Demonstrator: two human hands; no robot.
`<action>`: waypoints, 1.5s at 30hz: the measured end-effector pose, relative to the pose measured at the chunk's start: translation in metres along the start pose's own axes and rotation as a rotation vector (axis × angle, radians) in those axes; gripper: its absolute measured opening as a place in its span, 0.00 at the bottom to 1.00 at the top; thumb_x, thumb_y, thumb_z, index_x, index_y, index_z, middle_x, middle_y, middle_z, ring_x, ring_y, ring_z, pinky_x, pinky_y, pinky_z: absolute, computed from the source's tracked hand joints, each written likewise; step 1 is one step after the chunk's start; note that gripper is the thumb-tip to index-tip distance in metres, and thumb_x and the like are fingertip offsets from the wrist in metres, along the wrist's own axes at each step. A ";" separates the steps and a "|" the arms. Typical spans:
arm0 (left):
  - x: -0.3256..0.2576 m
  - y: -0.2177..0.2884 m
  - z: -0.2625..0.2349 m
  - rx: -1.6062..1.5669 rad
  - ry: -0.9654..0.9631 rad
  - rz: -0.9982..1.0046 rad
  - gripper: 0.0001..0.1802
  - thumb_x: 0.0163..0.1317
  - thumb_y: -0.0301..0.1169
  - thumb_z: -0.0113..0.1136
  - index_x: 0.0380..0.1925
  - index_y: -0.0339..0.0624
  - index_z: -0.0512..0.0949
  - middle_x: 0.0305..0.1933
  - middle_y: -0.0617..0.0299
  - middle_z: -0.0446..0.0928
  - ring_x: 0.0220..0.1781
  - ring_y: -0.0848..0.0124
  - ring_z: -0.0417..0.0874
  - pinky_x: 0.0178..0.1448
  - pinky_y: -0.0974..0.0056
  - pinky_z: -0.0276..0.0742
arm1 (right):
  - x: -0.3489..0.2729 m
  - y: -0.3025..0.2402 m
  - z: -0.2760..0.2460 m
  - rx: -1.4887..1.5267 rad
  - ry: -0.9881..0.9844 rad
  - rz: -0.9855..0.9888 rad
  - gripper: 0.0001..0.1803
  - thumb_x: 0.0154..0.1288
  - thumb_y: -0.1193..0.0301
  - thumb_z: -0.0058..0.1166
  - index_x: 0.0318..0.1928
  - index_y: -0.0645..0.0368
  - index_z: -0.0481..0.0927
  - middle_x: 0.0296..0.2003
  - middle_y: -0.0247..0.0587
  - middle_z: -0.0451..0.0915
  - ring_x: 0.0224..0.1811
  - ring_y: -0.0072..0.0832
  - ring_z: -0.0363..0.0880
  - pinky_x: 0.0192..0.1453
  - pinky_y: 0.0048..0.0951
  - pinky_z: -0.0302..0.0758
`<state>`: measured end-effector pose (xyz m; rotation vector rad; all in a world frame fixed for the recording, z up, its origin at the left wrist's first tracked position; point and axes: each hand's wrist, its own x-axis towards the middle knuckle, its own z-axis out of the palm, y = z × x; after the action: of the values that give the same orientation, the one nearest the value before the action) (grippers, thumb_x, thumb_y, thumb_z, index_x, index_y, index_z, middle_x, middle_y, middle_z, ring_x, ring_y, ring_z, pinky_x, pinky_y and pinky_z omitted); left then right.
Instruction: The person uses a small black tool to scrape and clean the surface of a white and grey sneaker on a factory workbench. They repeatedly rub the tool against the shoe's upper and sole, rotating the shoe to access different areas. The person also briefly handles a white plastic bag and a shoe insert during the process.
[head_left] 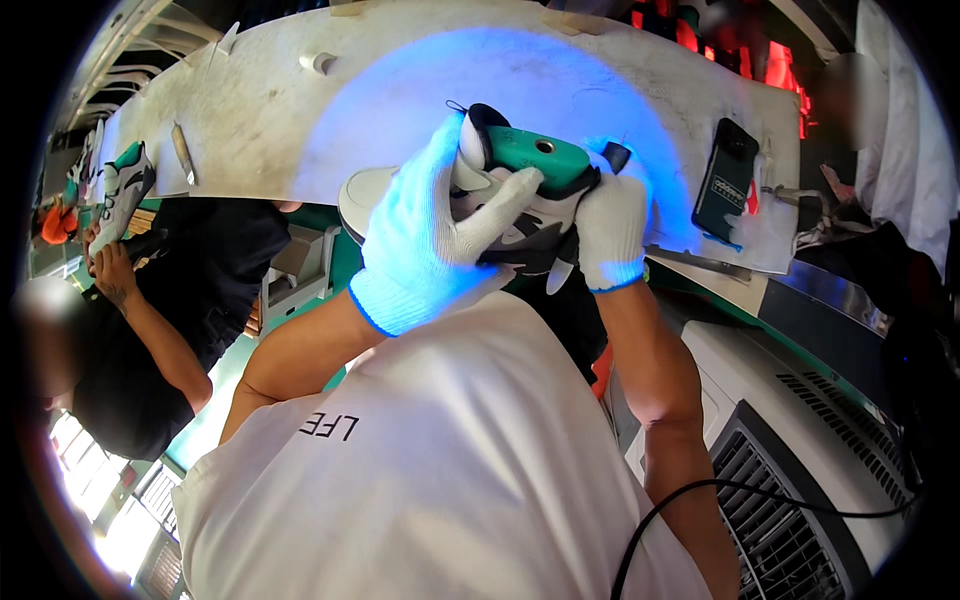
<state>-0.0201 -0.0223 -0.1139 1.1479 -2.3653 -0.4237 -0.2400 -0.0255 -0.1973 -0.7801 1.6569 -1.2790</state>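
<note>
A white, grey and black sneaker (535, 220) with a green shoe last (530, 150) inside is held up in front of me, by the near edge of the table. My left hand (425, 225), in a white knit glove lit blue, is closed round its left side, thumb across the upper. My right hand (612, 230), gloved too, is closed against the shoe's right end. A short black handle-like end (616, 155) sticks up from the right fist. Below the shoe a pale, pointed tip (560, 276) shows; whether it joins that black end is hidden.
Blue light falls on the pale worktable (250, 110). A knife-like tool (183, 153) and a white ring (318, 63) lie to the left, a dark phone (727, 180) to the right. A co-worker (180, 310) at left holds another sneaker (123, 197). A louvred machine (780, 450) and a black cable (690, 488) are lower right.
</note>
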 end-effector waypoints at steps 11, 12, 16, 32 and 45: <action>-0.009 -0.007 0.000 0.013 0.079 0.109 0.56 0.31 0.36 0.92 0.71 0.60 0.85 0.77 0.32 0.70 0.65 0.39 0.86 0.61 0.48 0.90 | 0.009 0.024 0.005 0.551 0.053 0.304 0.03 0.76 0.76 0.65 0.46 0.58 0.89 0.35 0.32 0.87 0.34 0.23 0.84 0.41 0.26 0.80; -0.010 -0.008 0.000 0.002 0.063 0.103 0.56 0.32 0.36 0.92 0.71 0.60 0.85 0.76 0.32 0.71 0.65 0.39 0.86 0.61 0.47 0.90 | 0.005 0.023 0.004 0.545 0.059 0.290 0.02 0.76 0.77 0.65 0.45 0.58 0.88 0.36 0.32 0.86 0.35 0.23 0.84 0.41 0.26 0.80; -0.022 -0.012 0.017 0.058 0.171 0.159 0.55 0.32 0.37 0.92 0.71 0.61 0.85 0.77 0.31 0.71 0.66 0.37 0.86 0.62 0.47 0.90 | -0.017 0.017 0.007 0.607 0.107 0.062 0.02 0.75 0.78 0.65 0.44 0.60 0.85 0.36 0.32 0.84 0.36 0.23 0.82 0.43 0.27 0.80; -0.011 -0.009 0.005 0.001 0.049 0.149 0.50 0.34 0.36 0.92 0.67 0.54 0.86 0.67 0.37 0.75 0.54 0.46 0.86 0.53 0.48 0.89 | -0.041 -0.013 0.023 0.481 0.357 0.027 0.03 0.75 0.75 0.63 0.40 0.59 0.83 0.30 0.29 0.79 0.29 0.19 0.76 0.34 0.25 0.73; 0.007 -0.010 -0.004 0.133 -0.050 0.030 0.66 0.33 0.53 0.95 0.80 0.62 0.76 0.82 0.25 0.63 0.71 0.29 0.82 0.72 0.39 0.85 | -0.029 -0.053 0.027 0.132 0.096 -0.364 0.23 0.82 0.59 0.65 0.59 0.70 0.88 0.51 0.46 0.91 0.49 0.32 0.89 0.59 0.35 0.84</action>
<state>-0.0148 -0.0345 -0.1131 1.1706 -2.4832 -0.2923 -0.2055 -0.0261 -0.1409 -0.9830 1.5299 -1.6840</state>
